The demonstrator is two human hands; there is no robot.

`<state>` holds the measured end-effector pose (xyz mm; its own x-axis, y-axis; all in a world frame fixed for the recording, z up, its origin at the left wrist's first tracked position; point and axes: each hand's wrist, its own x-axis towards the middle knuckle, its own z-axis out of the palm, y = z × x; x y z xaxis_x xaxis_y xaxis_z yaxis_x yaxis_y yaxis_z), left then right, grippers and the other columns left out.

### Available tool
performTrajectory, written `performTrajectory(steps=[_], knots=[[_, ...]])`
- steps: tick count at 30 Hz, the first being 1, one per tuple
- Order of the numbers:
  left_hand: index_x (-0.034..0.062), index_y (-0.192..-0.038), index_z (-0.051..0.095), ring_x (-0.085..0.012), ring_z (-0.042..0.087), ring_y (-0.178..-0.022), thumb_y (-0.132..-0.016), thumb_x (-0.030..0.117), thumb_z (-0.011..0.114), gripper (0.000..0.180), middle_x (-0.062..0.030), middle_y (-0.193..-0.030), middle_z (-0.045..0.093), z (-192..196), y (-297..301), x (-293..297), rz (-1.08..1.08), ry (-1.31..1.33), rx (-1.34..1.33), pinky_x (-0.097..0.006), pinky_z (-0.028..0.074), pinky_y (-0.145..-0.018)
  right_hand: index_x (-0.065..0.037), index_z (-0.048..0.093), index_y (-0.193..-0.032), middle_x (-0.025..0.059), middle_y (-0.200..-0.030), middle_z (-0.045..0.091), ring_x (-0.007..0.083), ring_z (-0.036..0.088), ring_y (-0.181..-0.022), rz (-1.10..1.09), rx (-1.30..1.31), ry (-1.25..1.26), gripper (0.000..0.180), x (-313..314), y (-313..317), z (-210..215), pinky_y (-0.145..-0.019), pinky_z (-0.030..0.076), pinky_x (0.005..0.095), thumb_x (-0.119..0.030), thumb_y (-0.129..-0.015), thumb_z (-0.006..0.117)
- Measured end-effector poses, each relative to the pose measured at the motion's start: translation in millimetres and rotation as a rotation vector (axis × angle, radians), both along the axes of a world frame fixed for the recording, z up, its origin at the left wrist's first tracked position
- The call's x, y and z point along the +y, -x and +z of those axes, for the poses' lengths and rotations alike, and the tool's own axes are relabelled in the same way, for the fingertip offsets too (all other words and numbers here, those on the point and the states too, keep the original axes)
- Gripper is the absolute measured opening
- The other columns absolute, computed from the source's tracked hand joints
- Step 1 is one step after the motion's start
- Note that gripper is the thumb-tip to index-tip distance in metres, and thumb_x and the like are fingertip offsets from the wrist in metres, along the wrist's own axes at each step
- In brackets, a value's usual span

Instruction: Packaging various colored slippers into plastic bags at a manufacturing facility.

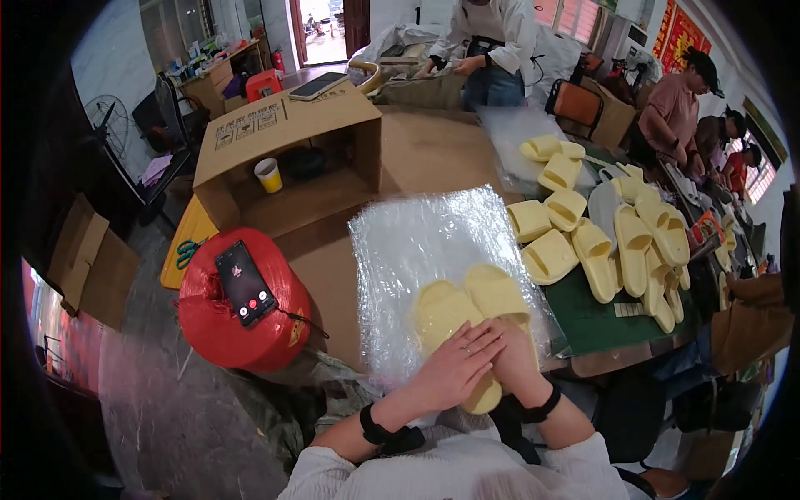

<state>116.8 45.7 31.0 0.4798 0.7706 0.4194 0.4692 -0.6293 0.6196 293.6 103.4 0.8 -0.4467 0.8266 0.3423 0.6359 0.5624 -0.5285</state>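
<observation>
A pair of pale yellow slippers (pixel 444 310) lies side by side over a stack of clear plastic bags (pixel 398 242) at the table's near edge. One heel sticks out toward my body below my hands. Stretched fairly straight, the fingers of my left hand (pixel 450 368) lie flat over the slippers and meet my right hand; a ring shows on one. My right hand (pixel 515 357) is closed over the right slipper, its fingertips partly covered by the left. Whether the toe ends are inside a bag is hard to tell. Both wrists wear black bands.
More yellow slippers (pixel 596 250) are heaped on a green mat at right. Left stands a red twine roll (pixel 204 321) with a phone (pixel 247 279) on top. Behind it are green scissors (pixel 188 252) and a cardboard box (pixel 292 125) holding a cup (pixel 267 175). Several people work beyond.
</observation>
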Motion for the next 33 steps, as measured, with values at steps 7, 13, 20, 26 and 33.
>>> performTrajectory(steps=[7,13,20,26,33], knots=[[0.008,-0.147,0.052,-0.0327,0.041,-0.146,-0.102,0.012,0.052,0.045,-0.0105,-0.155,0.048,19,19,1,-0.137,0.051,-0.068,-0.049,0.027,-0.123,-0.003,0.063,-0.089,0.0196,-0.079,0.062,0.0404,0.06,-0.071,-0.066,-0.008,-0.153,0.022,63,59,-34,-0.063,0.049,0.0472,-0.024,-0.094,0.063],[0.0115,-0.145,0.055,-0.0339,0.041,-0.145,-0.095,0.009,0.059,0.05,-0.0119,-0.153,0.05,27,46,1,0.028,-0.066,0.085,-0.049,0.03,-0.122,0.002,0.058,-0.128,0.0251,-0.121,0.059,0.0394,0.058,-0.109,-0.062,0.449,0.354,0.041,105,71,-78,-0.093,0.049,0.0458,-0.018,-0.093,0.064],[0.0103,-0.144,0.055,-0.0352,0.063,-0.112,-0.086,0.011,0.07,0.06,-0.0198,-0.143,0.052,-10,78,-43,0.688,0.057,0.128,-0.044,0.051,-0.099,-0.004,0.069,-0.122,0.0163,-0.104,0.066,0.0302,0.063,-0.095,0.329,0.021,0.129,0.037,-33,-6,29,-0.081,0.052,0.0375,-0.016,-0.088,0.077],[0.013,-0.146,0.053,-0.0221,0.059,-0.061,-0.092,0.013,0.066,0.056,-0.0107,-0.085,0.063,-43,105,-66,0.859,0.371,-0.145,-0.035,0.051,-0.064,-0.004,0.075,-0.1,0.0058,-0.075,0.066,0.0098,0.061,-0.066,-0.23,0.274,0.152,0.011,-43,-81,39,-0.057,0.047,0.0267,-0.007,-0.089,0.074],[0.0141,-0.139,0.063,-0.0119,0.053,-0.062,-0.091,0.003,0.064,0.049,-0.005,-0.073,0.056,-36,106,-62,0.825,0.403,-0.347,-0.027,0.046,-0.062,-0.014,0.069,-0.125,0.0107,-0.131,0.062,0.0295,0.063,-0.1,0.049,-0.08,0.046,0.049,-9,-72,38,-0.085,0.054,0.0365,0.004,-0.079,0.066]])
